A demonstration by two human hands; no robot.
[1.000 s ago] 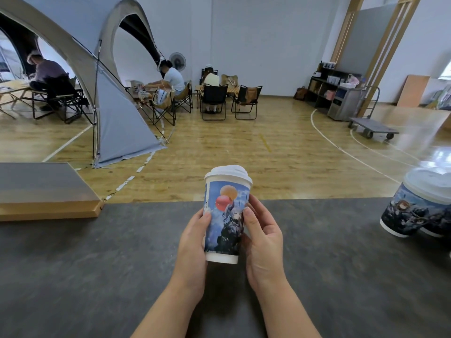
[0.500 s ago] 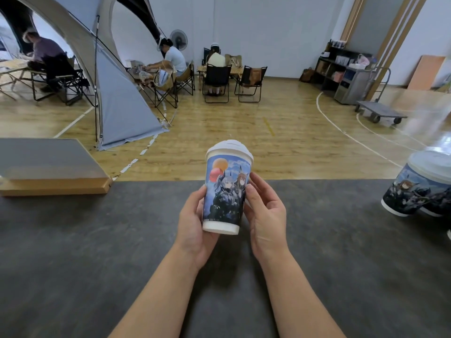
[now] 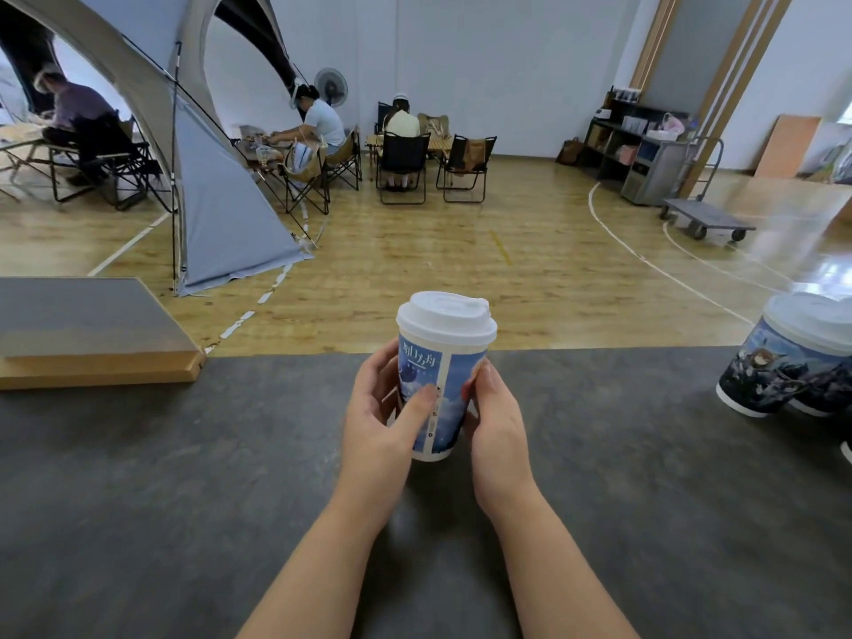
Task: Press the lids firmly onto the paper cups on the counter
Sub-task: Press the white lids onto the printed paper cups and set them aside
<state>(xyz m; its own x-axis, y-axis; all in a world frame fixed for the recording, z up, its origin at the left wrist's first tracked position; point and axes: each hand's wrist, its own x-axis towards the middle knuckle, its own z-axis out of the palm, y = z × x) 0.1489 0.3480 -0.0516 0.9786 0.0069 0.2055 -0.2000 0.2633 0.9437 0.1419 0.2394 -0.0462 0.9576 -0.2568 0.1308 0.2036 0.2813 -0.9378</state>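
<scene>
A printed paper cup [image 3: 438, 398] with a white lid [image 3: 445, 321] on top is held upright over the dark grey counter [image 3: 184, 477], its seam and blue side facing me. My left hand [image 3: 382, 422] wraps its left side with the thumb across the front. My right hand [image 3: 498, 422] grips its right side. At the right edge stand two more lidded printed cups [image 3: 783, 362], close together and tilted by the lens.
A wooden-edged grey board [image 3: 92, 334] lies at the counter's far left. Beyond the counter are a wooden floor, a grey tent [image 3: 221, 200], seated people on folding chairs [image 3: 401, 163], shelves and a flat trolley [image 3: 705, 221].
The cup has been turned in my hands: the picture side has rotated away and the seam with blue print now faces me. The view has tilted slightly.
</scene>
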